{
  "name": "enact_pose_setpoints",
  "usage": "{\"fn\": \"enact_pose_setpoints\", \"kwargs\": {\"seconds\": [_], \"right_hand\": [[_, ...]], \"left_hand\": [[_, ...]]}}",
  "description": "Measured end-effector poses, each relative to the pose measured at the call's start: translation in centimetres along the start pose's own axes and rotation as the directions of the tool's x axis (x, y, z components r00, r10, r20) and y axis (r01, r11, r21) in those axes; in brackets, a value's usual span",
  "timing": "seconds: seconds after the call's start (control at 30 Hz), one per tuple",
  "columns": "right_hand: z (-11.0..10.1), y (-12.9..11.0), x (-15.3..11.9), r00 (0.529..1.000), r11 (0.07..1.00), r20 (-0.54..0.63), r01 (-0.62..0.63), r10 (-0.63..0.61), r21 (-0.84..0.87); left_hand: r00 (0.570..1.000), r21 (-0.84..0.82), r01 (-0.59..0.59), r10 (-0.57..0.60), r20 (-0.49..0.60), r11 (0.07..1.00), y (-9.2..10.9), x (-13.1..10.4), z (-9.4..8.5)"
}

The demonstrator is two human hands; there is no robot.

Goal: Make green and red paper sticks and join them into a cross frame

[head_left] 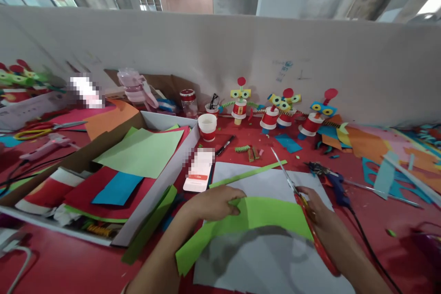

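Note:
My left hand (215,202) pinches a wide, curved band of bright green paper (272,213) between thumb and fingers, near its upper left part. In my right hand (317,213) are red-handled scissors (322,243), their blades pointing up and away. The right end of the green paper lies against the scissors' handles. A white sheet (255,262) lies beneath both hands. Beyond the green paper, a thin green paper strip (250,173) rests across the sheet, its right end close to the blades. My right fingers are partly hidden behind the handles.
An open box (161,119) of coloured paper stands on the left. A phone (198,170), a pen (225,145) and a paper cup (207,126) are ahead. Paper-cup figures (239,109) line the partition. At right lies a corded glue gun (336,186) beside paper scraps.

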State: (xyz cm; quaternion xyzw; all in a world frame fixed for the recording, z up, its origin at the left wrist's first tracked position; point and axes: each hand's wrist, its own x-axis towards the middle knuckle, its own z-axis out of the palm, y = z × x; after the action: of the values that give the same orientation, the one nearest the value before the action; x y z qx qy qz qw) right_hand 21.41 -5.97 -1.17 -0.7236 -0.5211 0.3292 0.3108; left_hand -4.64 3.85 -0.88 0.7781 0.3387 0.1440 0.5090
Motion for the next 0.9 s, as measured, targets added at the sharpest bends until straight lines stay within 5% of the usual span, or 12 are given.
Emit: {"fn": "enact_pose_setpoints", "kwargs": {"seconds": [0.13, 0.3, 0.37, 0.53, 0.63, 0.7, 0.77, 0.9], "right_hand": [[-1.4, 2.1, -1.0, 0.995, 0.897, -0.099, -0.062, 0.020, -0.438], [-1.8, 3.3, -1.3, 0.990, 0.808, -0.117, -0.134, 0.081, -0.573], [-2.0, 3.7, -1.3, 0.985, 0.783, -0.147, -0.161, 0.089, -0.601], [-2.1, 4.3, -1.2, 0.976, 0.734, -0.217, -0.173, 0.035, -0.657], [-1.9, 4.4, -1.3, 0.966, 0.695, -0.240, -0.107, -0.096, -0.711], [-1.8, 4.3, -1.6, 0.954, 0.658, -0.257, -0.097, -0.151, -0.747], [-1.8, 4.4, -1.9, 0.947, 0.610, -0.261, -0.098, -0.184, -0.786], [-1.8, 4.3, -3.1, 0.923, 0.511, -0.230, -0.044, -0.308, -0.859]], "left_hand": [[0.956, 0.159, -0.024, 0.070, -0.285, 0.987, 1.0, 2.9, -0.4], [0.912, 0.284, -0.044, 0.155, -0.380, 0.958, 2.9, 8.7, -1.5], [0.924, 0.450, -0.064, 0.223, -0.310, 0.891, 3.6, 9.3, -1.5], [0.930, 0.895, -0.100, 0.360, -0.071, 0.435, 4.9, 4.9, 0.8], [0.833, 0.945, -0.168, 0.553, -0.017, 0.282, 4.1, 0.7, 4.2], [0.806, 0.949, -0.170, 0.592, -0.020, 0.264, 2.9, -1.7, 6.8], [0.827, 0.940, -0.163, 0.561, -0.037, 0.301, 1.6, -3.4, 9.0], [0.819, 0.906, -0.073, 0.543, -0.183, 0.416, 0.0, -4.9, 11.6]]}}
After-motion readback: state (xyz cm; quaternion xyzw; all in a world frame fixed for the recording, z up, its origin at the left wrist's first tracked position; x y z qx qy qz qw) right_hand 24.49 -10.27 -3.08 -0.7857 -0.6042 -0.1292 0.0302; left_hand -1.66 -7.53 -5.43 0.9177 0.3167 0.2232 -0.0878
